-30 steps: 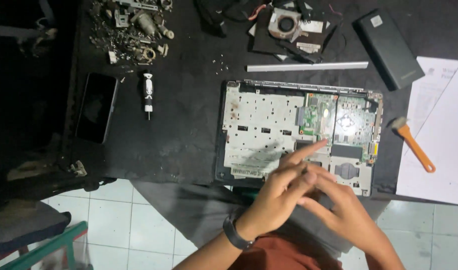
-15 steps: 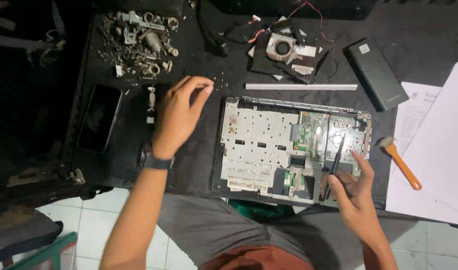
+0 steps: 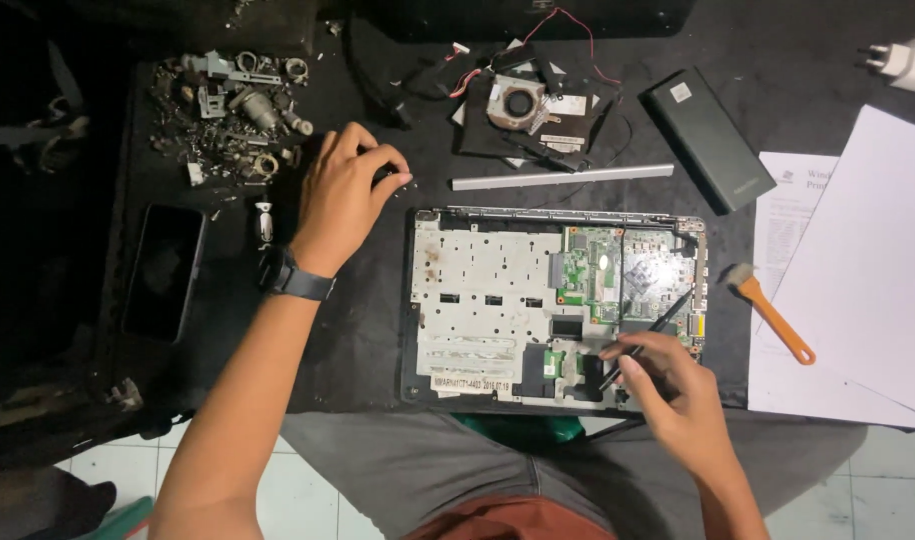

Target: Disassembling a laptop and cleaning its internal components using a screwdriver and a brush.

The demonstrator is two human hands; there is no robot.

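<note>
An opened laptop base (image 3: 488,300) lies on a black mat, with its silver metal plate and green circuit board (image 3: 618,270) exposed. My right hand (image 3: 683,405) rests at the base's near right corner. It holds a thin black tool (image 3: 658,325) whose tip points up over the board. My left hand (image 3: 343,200), with a dark watch (image 3: 296,275) on the wrist, is on the mat left of the laptop. Its fingertips are pinched together against the mat. I cannot see anything between them.
A pile of small metal parts (image 3: 233,120) lies far left, a dark phone (image 3: 166,272) below it. A fan assembly (image 3: 523,105), silver strip (image 3: 563,177) and black slab (image 3: 708,135) lie behind the laptop. An orange-handled brush (image 3: 773,312) and white papers (image 3: 868,270) are at right.
A second ago both hands met over the laptop's near edge. My left hand has since swung left onto the mat by the parts pile. My right hand stayed, holding the black tool.
</note>
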